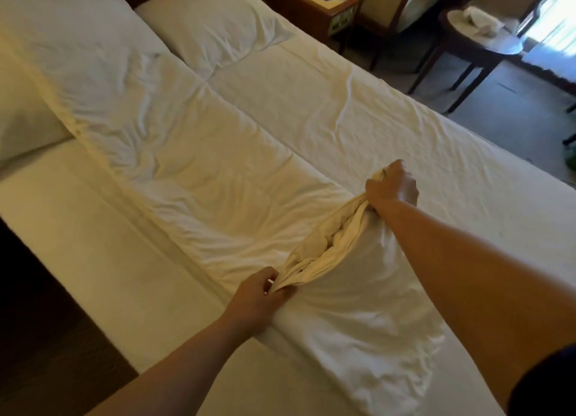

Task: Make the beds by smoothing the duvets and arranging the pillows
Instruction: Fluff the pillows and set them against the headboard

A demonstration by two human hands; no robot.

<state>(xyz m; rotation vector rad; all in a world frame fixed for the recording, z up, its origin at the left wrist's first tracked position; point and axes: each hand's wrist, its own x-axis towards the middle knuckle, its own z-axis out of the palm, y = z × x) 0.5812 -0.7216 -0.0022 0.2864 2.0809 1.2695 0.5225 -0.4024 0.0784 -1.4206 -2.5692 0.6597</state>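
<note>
A white duvet (174, 147) lies wrinkled in a long strip down the middle of two beds pushed together. Its near end is bunched into a thick roll (324, 253). My left hand (258, 294) grips the near end of that bunch at the foot of the bed. My right hand (391, 186) grips the far end of the bunch, higher up. One white pillow (215, 25) lies at the head of the right bed. A second pillow (62, 19) sits at the head of the left bed.
The right bed's sheet (389, 113) is bare and creased. A wooden nightstand (314, 7) with small items stands by the headboard. A dark round table (486, 41) with white cloth on it and a chair (392, 13) stand on the floor to the right.
</note>
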